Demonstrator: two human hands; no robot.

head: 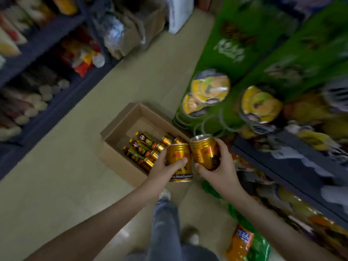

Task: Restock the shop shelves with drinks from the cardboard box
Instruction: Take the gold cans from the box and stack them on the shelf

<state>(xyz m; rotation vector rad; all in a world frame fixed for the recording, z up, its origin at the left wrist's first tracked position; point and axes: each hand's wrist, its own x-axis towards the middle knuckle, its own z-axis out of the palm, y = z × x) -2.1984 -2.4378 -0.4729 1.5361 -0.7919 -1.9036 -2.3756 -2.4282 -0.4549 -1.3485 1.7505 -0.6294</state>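
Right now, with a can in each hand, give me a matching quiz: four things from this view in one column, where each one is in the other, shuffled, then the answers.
1. gold can with silver top showing
2. gold can with dark text band at its base
3. cardboard box
4. bottles

A. on the floor
B. in the left hand
C. lying in the box
D. in the right hand

Pairs: 1-D, 2-B, 3-A, 4-C.
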